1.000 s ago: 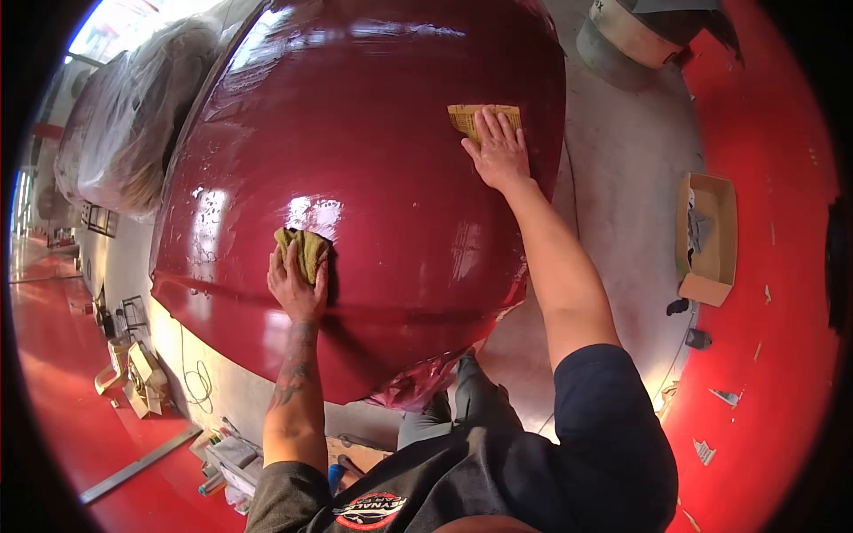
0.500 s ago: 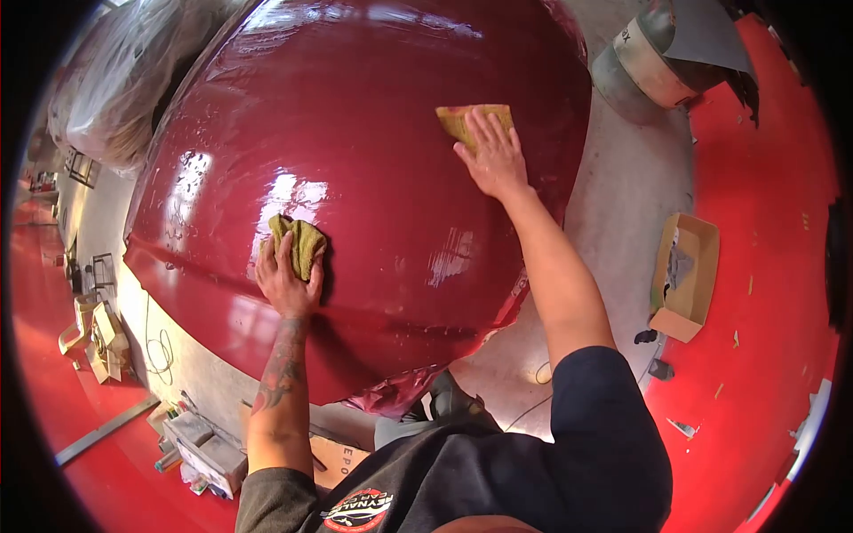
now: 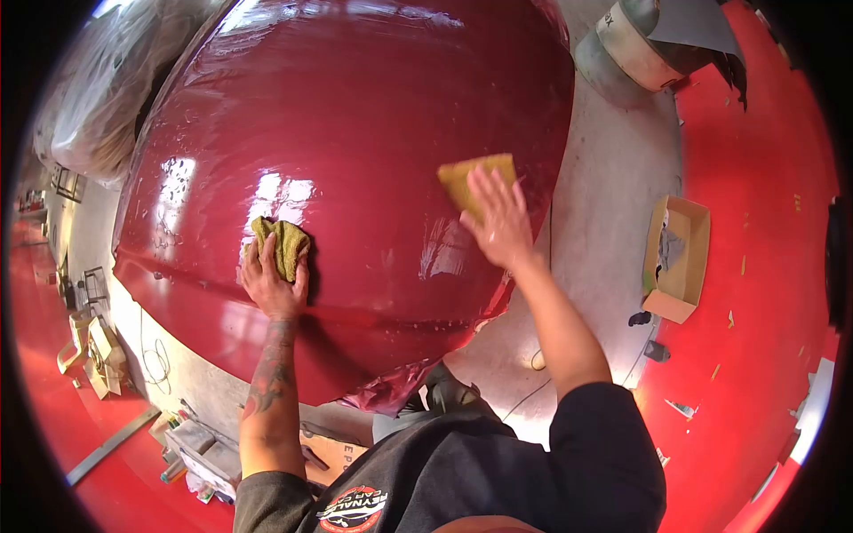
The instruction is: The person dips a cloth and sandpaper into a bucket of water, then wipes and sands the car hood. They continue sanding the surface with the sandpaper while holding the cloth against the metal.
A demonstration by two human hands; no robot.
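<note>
Two hands on one glossy red panel (image 3: 355, 115), wet sheen and beads of water across it. Far left: one heap wrapped in clear plastic (image 3: 98, 98), then floor clutter and one coil of cable (image 3: 155, 360) by the wall. Left hand (image 3: 271, 284) sits low on the panel, fingers curled over one bunched yellow-green rag (image 3: 283, 244) and pressing it to the paint. Right hand (image 3: 499, 222) is further right and a bit higher, fingers flat and slightly spread over one tan sheet of sandpaper (image 3: 475, 178); hand is motion-blurred, sheet lies on the panel near its right edge. Step looks like wet sanding with the right, wiping with the left. Next stroke probably calls for even, flat pressure so the sheet follows the curve without digging in at the edge, with the rag clearing residue behind it. Further right: one metal drum (image 3: 626, 40) at the top, one open cardboard box (image 3: 680, 266) on the red floor (image 3: 764, 178), plus scattered paper scraps, too small to count reliably.
</note>
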